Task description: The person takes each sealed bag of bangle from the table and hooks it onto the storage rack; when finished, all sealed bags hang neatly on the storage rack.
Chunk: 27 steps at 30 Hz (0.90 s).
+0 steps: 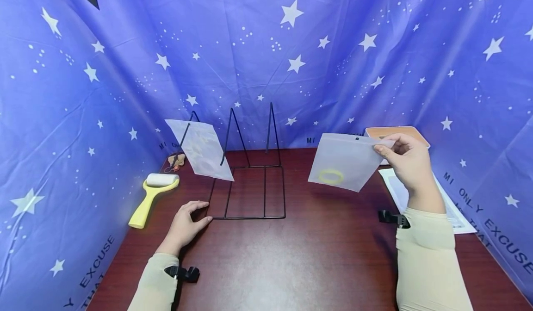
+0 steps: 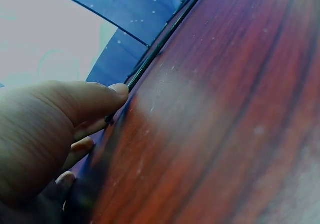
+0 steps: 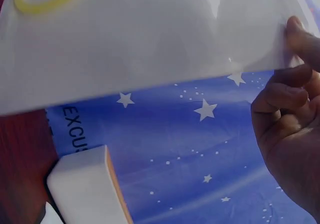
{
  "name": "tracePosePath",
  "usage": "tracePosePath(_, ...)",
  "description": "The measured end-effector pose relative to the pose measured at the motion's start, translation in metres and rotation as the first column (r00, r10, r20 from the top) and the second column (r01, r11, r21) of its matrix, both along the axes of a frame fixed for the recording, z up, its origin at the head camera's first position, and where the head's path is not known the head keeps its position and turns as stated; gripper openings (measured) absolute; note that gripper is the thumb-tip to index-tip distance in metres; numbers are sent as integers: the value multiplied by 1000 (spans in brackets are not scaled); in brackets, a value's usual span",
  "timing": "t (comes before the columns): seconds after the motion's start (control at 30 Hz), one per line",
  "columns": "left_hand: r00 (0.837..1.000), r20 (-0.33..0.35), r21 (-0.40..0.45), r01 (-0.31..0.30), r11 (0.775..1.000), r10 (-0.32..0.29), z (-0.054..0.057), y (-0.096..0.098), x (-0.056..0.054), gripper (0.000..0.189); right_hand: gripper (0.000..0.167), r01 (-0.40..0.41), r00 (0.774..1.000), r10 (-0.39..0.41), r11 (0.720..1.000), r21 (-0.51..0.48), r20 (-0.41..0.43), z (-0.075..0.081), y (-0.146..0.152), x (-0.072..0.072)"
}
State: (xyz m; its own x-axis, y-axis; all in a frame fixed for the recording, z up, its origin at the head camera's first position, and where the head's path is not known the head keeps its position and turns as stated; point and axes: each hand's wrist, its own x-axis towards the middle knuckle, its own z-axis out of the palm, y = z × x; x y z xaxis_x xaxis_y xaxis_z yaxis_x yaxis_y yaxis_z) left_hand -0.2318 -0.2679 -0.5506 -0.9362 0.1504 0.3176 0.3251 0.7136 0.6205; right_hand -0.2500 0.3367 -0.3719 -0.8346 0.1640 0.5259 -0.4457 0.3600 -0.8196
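Note:
Between thumb and fingers of my right hand (image 1: 410, 160) is the top right corner of a translucent zip bag (image 1: 341, 156). It hangs above the table, and a yellow ring (image 1: 331, 177) shows low inside it. My left hand (image 1: 185, 220) holds the front left corner of a black wire rack (image 1: 254, 218); in the left wrist view its thumb (image 2: 100, 96) touches the wire. Another translucent bag (image 1: 204, 149) stands tilted in the rack's left part, by the leftmost upright. Its contents are too faint to make out.
A yellow-handled roller (image 1: 143, 207) lies left of the rack, with a small brown trinket (image 1: 176, 159) behind it. At the back right stands an orange-topped white box (image 1: 393, 131). A printed sheet (image 1: 451, 214) lies under the right forearm. Blue star-patterned cloth (image 1: 250, 47) surrounds the table.

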Motion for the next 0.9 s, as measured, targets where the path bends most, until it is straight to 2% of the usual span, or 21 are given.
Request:
tracePosePath(0.17,1000,-2,-11,3,1000,-3,1,0,1,47,14,-29,997,22,994,-102,-70,7,-4,7)
tracePosePath(0.3,1000,-6,-15,5,1000,-5,1,0,0,46,14,-101,986,64,963,-249,-154,16,-10,13)
tracePosePath(0.47,1000,-3,-6,5,1000,-5,1,0,0,46,16,-190,962,112,929,-318,-248,26,-18,20)
tracePosePath(0.6,1000,-1,-1,7,1000,-7,1,0,-1,46,13,-260,942,173,918,-300,-288,30,-24,26)
tracePosePath(0.67,1000,-4,-1,6,1000,-6,1,0,-1,46,14,-314,925,224,905,-286,-307,32,-28,28)
tracePosePath(0.73,1000,-9,0,4,1000,-4,1,0,-1,46,15,-343,910,254,905,-249,-329,33,-33,29)
tracePosePath(0.83,1000,-10,2,1,1000,-1,0,0,-1,46,16,-358,891,270,912,-199,-364,33,-39,30)
tracePosePath(0.9,1000,-15,1,-1,1000,1,0,0,-1,46,15,-346,888,258,921,-181,-382,34,-42,30)
